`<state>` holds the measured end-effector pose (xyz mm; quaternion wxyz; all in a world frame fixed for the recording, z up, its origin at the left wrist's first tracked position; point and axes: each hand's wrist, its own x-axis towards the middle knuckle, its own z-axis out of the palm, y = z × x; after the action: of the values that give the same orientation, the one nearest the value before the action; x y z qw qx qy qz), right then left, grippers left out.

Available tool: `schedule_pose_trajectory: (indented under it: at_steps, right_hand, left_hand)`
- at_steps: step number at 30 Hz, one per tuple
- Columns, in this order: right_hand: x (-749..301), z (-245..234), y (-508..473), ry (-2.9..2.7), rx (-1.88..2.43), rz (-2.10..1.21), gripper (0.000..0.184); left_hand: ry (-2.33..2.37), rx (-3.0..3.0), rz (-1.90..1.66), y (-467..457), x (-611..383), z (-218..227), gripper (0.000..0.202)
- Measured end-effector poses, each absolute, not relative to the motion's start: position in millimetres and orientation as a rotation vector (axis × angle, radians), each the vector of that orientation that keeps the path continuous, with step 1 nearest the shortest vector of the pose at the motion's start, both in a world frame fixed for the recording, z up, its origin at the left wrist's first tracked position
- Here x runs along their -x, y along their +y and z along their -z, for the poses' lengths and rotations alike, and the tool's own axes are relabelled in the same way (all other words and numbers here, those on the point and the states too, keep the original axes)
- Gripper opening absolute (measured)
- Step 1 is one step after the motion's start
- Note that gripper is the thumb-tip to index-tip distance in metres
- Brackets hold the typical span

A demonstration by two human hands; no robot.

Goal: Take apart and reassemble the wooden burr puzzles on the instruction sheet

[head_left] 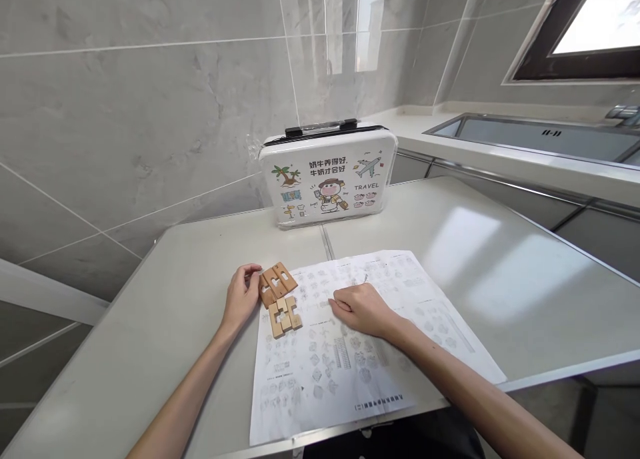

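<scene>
A cluster of notched wooden puzzle blocks [280,296] lies at the left edge of a printed instruction sheet [350,366] on the pale table. My left hand [241,298] rests beside the blocks, its curled fingertips touching the upper group. My right hand [361,308] lies on the paper just right of the blocks, fingers loosely curled under, with nothing visible in it.
A white tin case [327,177] with cartoon travel drawings stands upright at the table's back edge [210,222] against the tiled wall. A steel sink [540,136] is set in the counter at the right. The table's front edge runs just below the sheet.
</scene>
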<state>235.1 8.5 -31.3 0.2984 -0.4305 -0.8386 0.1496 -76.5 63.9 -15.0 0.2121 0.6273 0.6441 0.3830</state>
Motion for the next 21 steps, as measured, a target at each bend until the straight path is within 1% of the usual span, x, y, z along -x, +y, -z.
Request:
schedule_pose_trajectory:
  at_steps: [15, 21]
  right_hand:
    - [-235.4, 33.6, 7.3, -2.247, 1.154, -0.385, 0.041]
    - [-235.4, 32.0, 6.3, -2.216, 1.136, -0.449, 0.041]
  left_hand:
    - [1.781, -1.782, -1.07, 61.9, 73.5, 15.5, 0.025]
    - [1.785, -1.772, -1.056, 60.0, 72.7, 13.8, 0.025]
